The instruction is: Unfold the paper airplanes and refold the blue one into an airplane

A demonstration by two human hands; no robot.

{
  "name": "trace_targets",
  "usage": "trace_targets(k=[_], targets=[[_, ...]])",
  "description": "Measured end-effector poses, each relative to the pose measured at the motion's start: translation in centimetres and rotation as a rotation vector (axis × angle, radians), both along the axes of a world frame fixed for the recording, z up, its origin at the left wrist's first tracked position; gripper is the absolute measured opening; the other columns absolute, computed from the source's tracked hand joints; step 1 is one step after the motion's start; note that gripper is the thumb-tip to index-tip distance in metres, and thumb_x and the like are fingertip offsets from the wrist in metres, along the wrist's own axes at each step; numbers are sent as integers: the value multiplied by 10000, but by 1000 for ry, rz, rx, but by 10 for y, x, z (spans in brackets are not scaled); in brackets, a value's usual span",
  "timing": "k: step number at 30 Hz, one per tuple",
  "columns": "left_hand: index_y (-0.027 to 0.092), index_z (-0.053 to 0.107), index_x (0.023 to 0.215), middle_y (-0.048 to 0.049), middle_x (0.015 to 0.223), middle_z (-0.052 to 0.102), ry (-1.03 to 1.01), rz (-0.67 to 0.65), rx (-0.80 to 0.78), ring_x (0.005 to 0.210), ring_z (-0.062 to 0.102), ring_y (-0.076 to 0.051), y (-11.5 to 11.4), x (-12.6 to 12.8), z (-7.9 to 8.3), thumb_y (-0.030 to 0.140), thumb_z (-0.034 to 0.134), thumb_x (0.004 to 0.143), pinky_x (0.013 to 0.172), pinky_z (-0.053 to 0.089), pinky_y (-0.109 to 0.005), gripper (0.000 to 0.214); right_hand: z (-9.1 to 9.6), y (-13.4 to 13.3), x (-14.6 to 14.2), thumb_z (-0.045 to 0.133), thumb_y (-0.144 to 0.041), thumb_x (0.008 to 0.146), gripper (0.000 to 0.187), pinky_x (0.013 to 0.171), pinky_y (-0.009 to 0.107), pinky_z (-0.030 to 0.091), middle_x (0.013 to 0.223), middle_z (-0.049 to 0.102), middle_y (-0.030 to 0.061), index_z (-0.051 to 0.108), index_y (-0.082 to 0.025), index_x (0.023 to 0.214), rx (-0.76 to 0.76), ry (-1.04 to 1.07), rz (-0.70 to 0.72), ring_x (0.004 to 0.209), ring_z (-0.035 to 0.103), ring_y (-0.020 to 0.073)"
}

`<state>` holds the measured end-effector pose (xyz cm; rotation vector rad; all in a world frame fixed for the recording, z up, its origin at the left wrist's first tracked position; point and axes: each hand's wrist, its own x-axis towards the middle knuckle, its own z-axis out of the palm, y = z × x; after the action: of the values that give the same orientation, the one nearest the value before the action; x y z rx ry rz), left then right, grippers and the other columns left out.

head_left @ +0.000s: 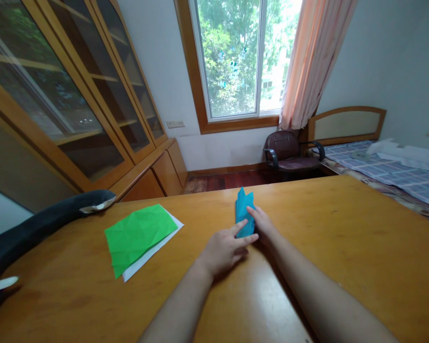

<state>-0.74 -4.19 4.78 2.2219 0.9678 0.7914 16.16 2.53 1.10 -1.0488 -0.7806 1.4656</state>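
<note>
Right of the green paper, the blue folded paper points lengthwise away from me, touched from both sides: my left hand spreads fingers over its near end, my right hand grips its right edge.

The room is lit by daylight from the window, whose right part is washed out to near white. Glare is thrown in a pale patch on the near part of the table, and reflections are caught in the glass of the cabinet. Soft shadow is cast beneath the left hand. Straight lines are slanted towards the edges, and fine creases in the blue paper are softened.
</note>
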Motion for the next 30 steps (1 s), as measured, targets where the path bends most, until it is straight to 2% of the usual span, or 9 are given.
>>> trace_targets(k=[3,5,9,12,17,21,26,30], targets=[[322,594,1297,-62,1474,453,-48,-2,-1,1262,519,-292,5,-2,-3,345,741,743,1105,361,-411,573,-4,1,1,790,-342,640,362,698,292,519,933,711,39,661,-221,956,-19,-72,-80,864,642,212],[269,485,1401,-96,1473,450,-110,80,-4,1357,410,-300,11,-2,-12,384,759,728,1153,279,-427,736,-8,2,0,788,-314,643,394,720,290,515,982,707,47,667,-227,1008,-34,-93,-101,930,634,222],[162,485,1387,-158,1456,448,-267,453,-87,1390,349,-303,25,0,-36,441,678,800,1168,224,-450,678,-16,1,-8,742,-331,694,473,568,273,484,816,695,33,629,-215,1138,-63,-11,22,705,626,185],[121,485,1362,-190,1442,453,-374,569,-189,1373,375,-312,32,1,-46,453,696,785,1159,242,-438,698,-18,-2,-18,726,-308,711,474,495,243,443,691,658,-2,594,-207,1155,-72,75,76,564,577,142],[144,410,1402,-203,1486,394,-602,597,-400,1385,364,-322,33,10,-47,416,776,723,1123,325,-396,818,-14,-10,-30,722,-297,724,358,495,233,457,722,675,11,603,-216,1052,-35,138,152,573,594,134],[155,327,1451,-200,1485,400,-734,509,-515,1385,370,-307,29,19,-40,347,803,707,1102,367,-364,904,-11,-13,-33,721,-301,741,321,475,213,449,754,686,13,614,-211,1030,-48,144,162,560,587,119],[163,215,1506,-195,1571,221,-820,509,-636,1427,286,-300,26,22,-30,243,808,690,1084,395,-326,1012,-9,-15,-33,717,-342,747,333,511,217,483,836,708,24,610,-208,1033,-10,139,194,624,625,132],[228,144,1528,-163,1582,207,-949,484,-730,1366,400,-301,26,15,-25,233,737,756,990,492,-330,974,-6,-15,-31,709,-320,730,341,490,218,474,789,700,12,594,-215,1033,-4,143,196,573,603,123]])
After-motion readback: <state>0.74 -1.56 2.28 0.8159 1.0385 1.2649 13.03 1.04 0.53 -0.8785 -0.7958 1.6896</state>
